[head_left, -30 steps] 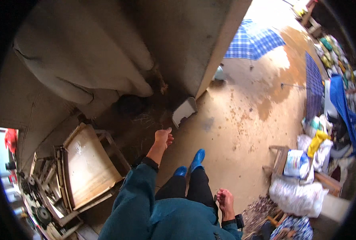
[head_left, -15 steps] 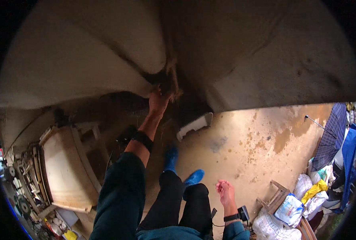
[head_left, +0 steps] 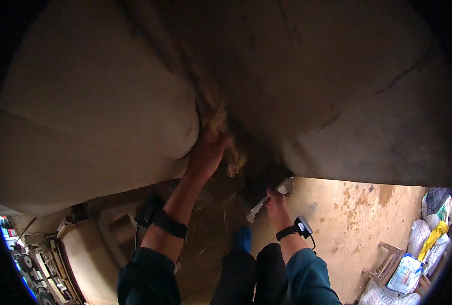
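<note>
A large grey-brown sheet [head_left: 109,107], cloth-like and creased, hangs over most of the upper view. From its dark central fold comes a frayed, straw-coloured rope-like strand [head_left: 218,118], its tufted end dangling. My left hand [head_left: 208,152] is closed round this strand, with the tuft to its right. Lower and to the right, my right hand [head_left: 276,204] has curled fingers. It overlaps a white, notched-edged piece [head_left: 286,187] under the sheet's edge. Whether the fingers grip that piece is hidden.
Below spreads a stained tan floor [head_left: 337,229]. A pale wooden panel [head_left: 91,254] and stacked slats [head_left: 48,267] stand at the left. On the right are a small wooden stool [head_left: 386,262], white sacks [head_left: 419,236] and a yellow bag [head_left: 433,241].
My right hand has risen from near my leg to the white piece. My left hand still grips the strand and sits lower in view; the sheet covers more of the floor.
</note>
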Tool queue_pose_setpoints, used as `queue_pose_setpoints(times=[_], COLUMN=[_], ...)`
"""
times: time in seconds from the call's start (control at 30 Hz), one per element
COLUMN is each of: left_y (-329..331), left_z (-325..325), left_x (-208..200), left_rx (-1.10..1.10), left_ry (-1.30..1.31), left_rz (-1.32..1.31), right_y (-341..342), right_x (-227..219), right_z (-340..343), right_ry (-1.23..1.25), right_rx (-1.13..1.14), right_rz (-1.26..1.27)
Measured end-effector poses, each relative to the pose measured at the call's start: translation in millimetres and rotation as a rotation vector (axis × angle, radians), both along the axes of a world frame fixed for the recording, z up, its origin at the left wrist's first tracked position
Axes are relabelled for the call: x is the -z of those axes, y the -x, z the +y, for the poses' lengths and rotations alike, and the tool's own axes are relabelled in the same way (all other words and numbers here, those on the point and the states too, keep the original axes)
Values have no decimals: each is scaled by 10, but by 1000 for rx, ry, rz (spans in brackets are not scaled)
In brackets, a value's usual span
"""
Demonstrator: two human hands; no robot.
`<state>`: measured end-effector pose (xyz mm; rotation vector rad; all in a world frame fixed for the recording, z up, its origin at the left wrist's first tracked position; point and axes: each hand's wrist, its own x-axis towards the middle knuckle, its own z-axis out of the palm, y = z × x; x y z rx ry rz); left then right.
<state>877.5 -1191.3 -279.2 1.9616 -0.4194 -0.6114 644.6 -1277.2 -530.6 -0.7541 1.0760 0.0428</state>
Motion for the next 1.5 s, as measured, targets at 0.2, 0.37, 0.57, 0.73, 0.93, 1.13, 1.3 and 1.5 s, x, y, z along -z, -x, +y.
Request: queue_pose_setpoints(times=[0.2,0.37,0.57,0.73,0.93,1.13,1.3,1.5], left_y=[60,317,677,1033,1614,2366,3004,3818], left_z=[48,119,141,603,399,-63,-844,-1805], left_x=[-192,76,93,340,-159,-1333,-1908,-2370], left_rx=[30,114,118,-240,70,556,684,1173], left_ry=[-106,-88,-45,891,158,116,-84,-114], left_rz=[-137,-384,-159,1013,553,257,175,-122], right_y=[128,946,1620,2250,3127,3856,4488,5199], right_x=[-508,-971,-1893,-2423,-2886,-3095,-3250,-3319], right_z=[99,129,89,73,125,134,175,167], right_ry=[38,-66,-96,-109,-177,-203,-282,-350], right_rx=[203,306,541,762,1140,1322,1443,1695], right_rz=[124,198,178,123,57,61,8,69])
